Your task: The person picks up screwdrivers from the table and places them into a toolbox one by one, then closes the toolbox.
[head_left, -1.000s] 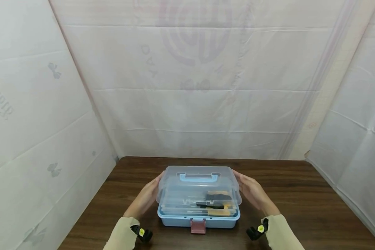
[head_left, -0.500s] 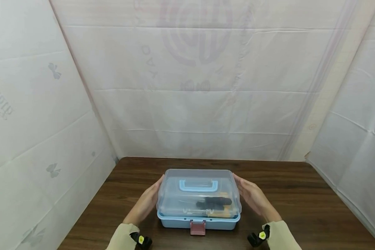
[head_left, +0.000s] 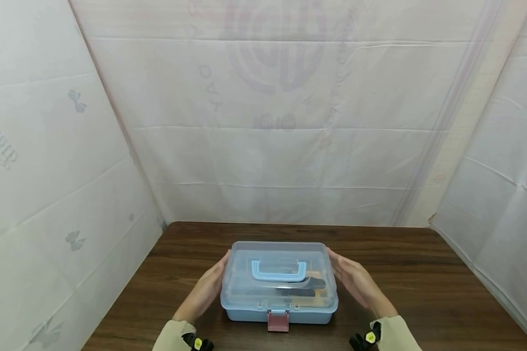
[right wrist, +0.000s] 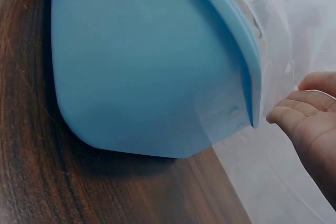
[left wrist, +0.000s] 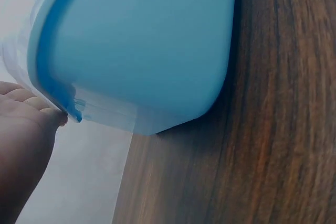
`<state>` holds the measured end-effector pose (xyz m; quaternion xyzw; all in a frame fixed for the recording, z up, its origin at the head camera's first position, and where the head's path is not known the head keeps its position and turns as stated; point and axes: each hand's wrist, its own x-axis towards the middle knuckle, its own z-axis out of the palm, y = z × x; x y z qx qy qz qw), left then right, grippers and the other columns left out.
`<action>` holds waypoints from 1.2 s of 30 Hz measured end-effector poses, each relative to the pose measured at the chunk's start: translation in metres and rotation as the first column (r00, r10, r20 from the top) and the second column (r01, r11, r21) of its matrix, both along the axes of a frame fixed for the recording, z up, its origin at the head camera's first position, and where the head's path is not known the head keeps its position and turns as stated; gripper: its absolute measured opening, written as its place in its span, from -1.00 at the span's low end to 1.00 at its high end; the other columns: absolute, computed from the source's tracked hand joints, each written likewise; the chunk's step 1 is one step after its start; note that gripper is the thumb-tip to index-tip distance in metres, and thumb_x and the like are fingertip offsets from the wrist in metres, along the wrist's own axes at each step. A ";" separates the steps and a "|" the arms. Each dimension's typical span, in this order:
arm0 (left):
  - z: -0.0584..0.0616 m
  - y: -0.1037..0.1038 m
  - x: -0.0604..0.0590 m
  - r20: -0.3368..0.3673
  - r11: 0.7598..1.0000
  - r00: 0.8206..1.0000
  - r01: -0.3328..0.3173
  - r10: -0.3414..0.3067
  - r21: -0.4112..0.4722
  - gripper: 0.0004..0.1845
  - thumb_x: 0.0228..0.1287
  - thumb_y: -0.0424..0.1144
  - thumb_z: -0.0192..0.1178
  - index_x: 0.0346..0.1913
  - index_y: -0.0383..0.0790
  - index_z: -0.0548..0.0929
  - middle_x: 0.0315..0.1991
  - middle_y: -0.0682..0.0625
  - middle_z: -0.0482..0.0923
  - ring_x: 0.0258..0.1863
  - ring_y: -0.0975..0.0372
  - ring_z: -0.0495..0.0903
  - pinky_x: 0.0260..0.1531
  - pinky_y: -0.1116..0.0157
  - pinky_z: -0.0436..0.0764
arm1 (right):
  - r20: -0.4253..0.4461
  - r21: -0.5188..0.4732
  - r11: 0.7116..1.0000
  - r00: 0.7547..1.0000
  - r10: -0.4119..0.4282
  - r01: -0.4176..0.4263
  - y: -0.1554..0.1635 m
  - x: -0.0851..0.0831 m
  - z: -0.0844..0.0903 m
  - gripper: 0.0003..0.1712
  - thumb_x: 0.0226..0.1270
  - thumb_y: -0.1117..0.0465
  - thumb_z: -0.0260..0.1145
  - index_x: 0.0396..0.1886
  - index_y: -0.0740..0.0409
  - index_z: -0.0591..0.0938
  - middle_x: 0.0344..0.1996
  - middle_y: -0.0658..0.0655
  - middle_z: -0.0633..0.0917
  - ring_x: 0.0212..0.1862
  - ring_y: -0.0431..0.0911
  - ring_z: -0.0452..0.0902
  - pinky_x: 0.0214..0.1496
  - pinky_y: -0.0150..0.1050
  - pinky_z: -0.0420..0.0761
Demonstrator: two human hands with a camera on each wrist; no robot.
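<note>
- A blue box with a clear lid sits on the dark wood worktop, near its front edge and midway between the side walls.
- The lid lies flat on the box base; a light blue handle is folded down on top of it.
- A reddish latch hangs at the middle of the box's front wall, pointing down toward the worktop.
- Through the clear lid, a black-handled tool and something orange show inside the box; what else lies in it is too blurred to tell.
- The left hand lies flat against the lid's left side, its fingers straight and together, with the tips at the lid's edge in the left wrist view.
- The right hand mirrors it on the lid's right side, its fingers straight and slightly relaxed, the tips just beside the lid's rim in the right wrist view.
- Neither hand curls round anything; both press or rest open-palmed on the lid's ends.
- Cream sleeves cover both forearms, each with a black wrist mount at the cuff.
- White sheeting with faint printed marks forms the back and side walls round the worktop.
</note>
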<state>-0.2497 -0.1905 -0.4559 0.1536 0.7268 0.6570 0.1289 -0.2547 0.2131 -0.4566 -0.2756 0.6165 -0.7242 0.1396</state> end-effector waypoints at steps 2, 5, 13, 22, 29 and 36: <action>-0.001 0.000 0.000 -0.001 1.000 1.000 0.004 -0.004 0.001 -0.27 0.53 0.16 -0.41 0.53 -0.23 -0.15 0.57 -0.06 -0.30 0.55 0.11 -0.34 0.41 0.15 -0.22 | -0.006 0.000 1.000 1.000 0.003 -0.003 0.000 0.000 -0.001 -0.37 0.63 0.16 -0.39 0.44 0.53 -0.21 0.47 0.40 -0.29 0.33 -0.58 0.16 0.29 -0.64 0.23; -0.002 -0.001 0.000 -0.006 1.000 1.000 0.013 -0.013 0.001 -0.27 0.53 0.17 -0.43 0.53 -0.23 -0.16 0.57 -0.06 -0.31 0.55 0.11 -0.35 0.41 0.23 -0.19 | -0.017 0.005 1.000 1.000 0.001 -0.001 0.000 0.001 -0.002 -0.37 0.63 0.15 -0.39 0.45 0.52 -0.20 0.47 0.39 -0.29 0.34 -0.57 0.14 0.30 -0.64 0.22; -0.006 0.001 0.000 -0.007 0.999 1.000 -0.004 0.004 0.039 -0.27 0.54 0.13 -0.41 0.53 -0.28 -0.18 0.57 -0.07 -0.35 0.55 0.10 -0.39 0.32 0.63 -0.03 | 0.005 0.044 0.998 0.999 -0.038 0.037 -0.001 0.002 -0.005 -0.33 0.63 0.09 -0.33 0.48 0.44 -0.18 0.51 0.33 -0.26 0.33 -0.60 0.09 0.28 -0.66 0.22; -0.009 0.003 0.001 -0.010 0.998 1.000 -0.017 0.018 0.063 -0.30 0.55 0.10 -0.40 0.53 -0.27 -0.18 0.57 -0.06 -0.35 0.54 0.06 -0.41 0.46 -0.02 -0.34 | 0.022 0.104 0.991 0.996 -0.092 0.089 -0.003 0.004 -0.008 -0.32 0.62 0.01 -0.31 0.51 0.34 -0.12 0.53 0.23 -0.22 0.50 -0.15 -0.26 0.29 -0.69 0.15; -0.013 0.003 0.001 -0.015 0.996 0.999 -0.044 0.045 0.077 -0.35 0.57 0.05 -0.38 0.54 -0.20 -0.14 0.58 -0.05 -0.29 0.55 0.06 -0.37 0.46 -0.03 -0.30 | 0.066 0.190 0.975 0.989 -0.133 0.118 -0.006 0.006 -0.013 -0.32 0.60 -0.05 -0.32 0.54 0.19 -0.13 0.55 0.13 -0.25 0.53 0.03 -0.42 0.30 -0.65 0.07; -0.019 0.006 -0.003 -0.001 0.993 0.996 -0.085 0.085 0.085 -0.32 0.55 0.07 -0.32 0.53 -0.21 -0.12 0.57 -0.11 -0.29 0.54 -0.03 -0.36 0.45 -0.11 -0.29 | 0.101 0.253 0.955 0.978 -0.182 0.152 -0.008 0.006 -0.016 -0.26 0.58 -0.09 -0.24 0.55 0.15 -0.16 0.55 0.11 -0.25 0.54 0.02 -0.42 0.51 -0.15 -0.08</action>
